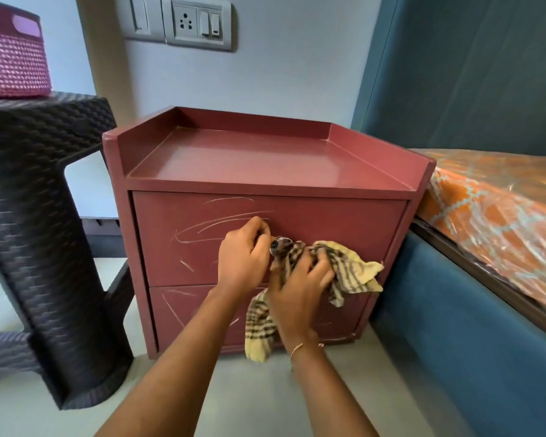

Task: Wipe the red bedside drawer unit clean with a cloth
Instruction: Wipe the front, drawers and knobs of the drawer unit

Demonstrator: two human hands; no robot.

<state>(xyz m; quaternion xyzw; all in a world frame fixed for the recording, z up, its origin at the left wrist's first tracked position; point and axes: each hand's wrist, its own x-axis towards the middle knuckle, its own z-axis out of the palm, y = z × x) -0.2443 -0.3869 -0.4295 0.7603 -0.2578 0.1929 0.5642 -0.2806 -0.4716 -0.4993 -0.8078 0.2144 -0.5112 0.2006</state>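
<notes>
The red bedside drawer unit (265,159) stands on the floor against the wall, with two drawer fronts marked by pale scratches. A round metal knob (280,244) sits mid-front on the upper drawer (344,225). My left hand (243,257) is curled at the knob's left side, fingertips touching it. My right hand (300,285) grips a yellow and brown checked cloth (350,269) and presses it against the knob from the right and below. One end of the cloth hangs down over the lower drawer (186,316).
A dark woven plastic chair (38,216) stands close on the left, with a pink woven basket (13,55) on it. A bed with an orange patterned mattress (498,212) and blue frame (454,310) adjoins the unit's right side. A switch panel (196,23) is on the wall above.
</notes>
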